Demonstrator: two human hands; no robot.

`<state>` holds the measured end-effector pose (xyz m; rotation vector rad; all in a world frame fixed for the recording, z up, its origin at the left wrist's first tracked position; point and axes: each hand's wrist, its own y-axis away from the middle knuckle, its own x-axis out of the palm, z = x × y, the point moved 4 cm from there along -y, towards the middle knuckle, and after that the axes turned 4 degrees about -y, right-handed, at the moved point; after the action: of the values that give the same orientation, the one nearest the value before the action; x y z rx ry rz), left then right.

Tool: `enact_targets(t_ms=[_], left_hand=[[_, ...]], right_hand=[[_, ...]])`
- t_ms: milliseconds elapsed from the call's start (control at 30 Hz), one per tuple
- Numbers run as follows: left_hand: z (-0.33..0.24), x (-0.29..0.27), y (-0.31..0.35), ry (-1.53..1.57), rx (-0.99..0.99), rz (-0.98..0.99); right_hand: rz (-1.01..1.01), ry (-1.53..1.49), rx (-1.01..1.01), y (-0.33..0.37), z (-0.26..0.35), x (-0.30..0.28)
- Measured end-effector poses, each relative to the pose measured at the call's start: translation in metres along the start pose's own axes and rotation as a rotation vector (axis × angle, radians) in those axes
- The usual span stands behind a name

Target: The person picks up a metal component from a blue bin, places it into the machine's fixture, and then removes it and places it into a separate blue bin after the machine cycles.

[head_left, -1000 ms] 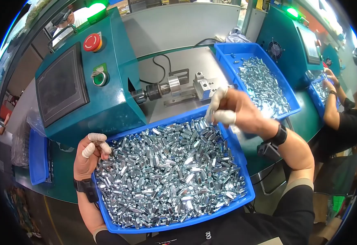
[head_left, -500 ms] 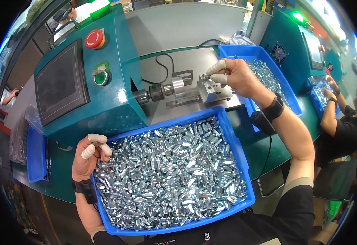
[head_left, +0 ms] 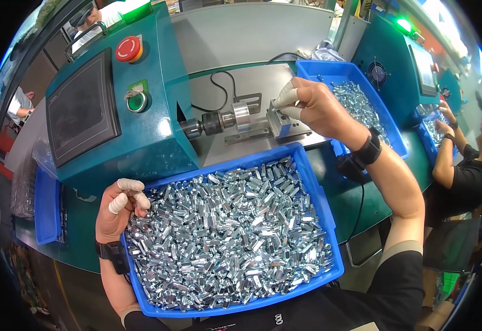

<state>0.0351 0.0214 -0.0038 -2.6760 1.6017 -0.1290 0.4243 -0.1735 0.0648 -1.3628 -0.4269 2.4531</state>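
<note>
In the head view, the right hand [head_left: 322, 110], with white covers on its thumb and index finger, has those 2 digits drawn together at the top of a silver block-shaped metal fixture [head_left: 279, 126]; I cannot tell whether they grip a piece. The left hand [head_left: 115, 215] curls loosely at the far left corner of a blue rectangular plastic tray [head_left: 322, 212], its grip unclear. Small shiny silver hexagonal metal pieces [head_left: 230, 237] fill that tray.
</note>
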Motion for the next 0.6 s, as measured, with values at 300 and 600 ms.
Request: enact_targets(t_ms=[300,600], left_hand=[[-0.001,0.0,0.002,-0.017,-0.012,-0.007],[-0.003,0.002,0.0,-0.039,0.006,-0.008]], right_hand=[[-0.153,-0.072,0.024,0.028,0.006,0.011],[-0.141,-0.104,0.036,0.025,0.005,0.006]])
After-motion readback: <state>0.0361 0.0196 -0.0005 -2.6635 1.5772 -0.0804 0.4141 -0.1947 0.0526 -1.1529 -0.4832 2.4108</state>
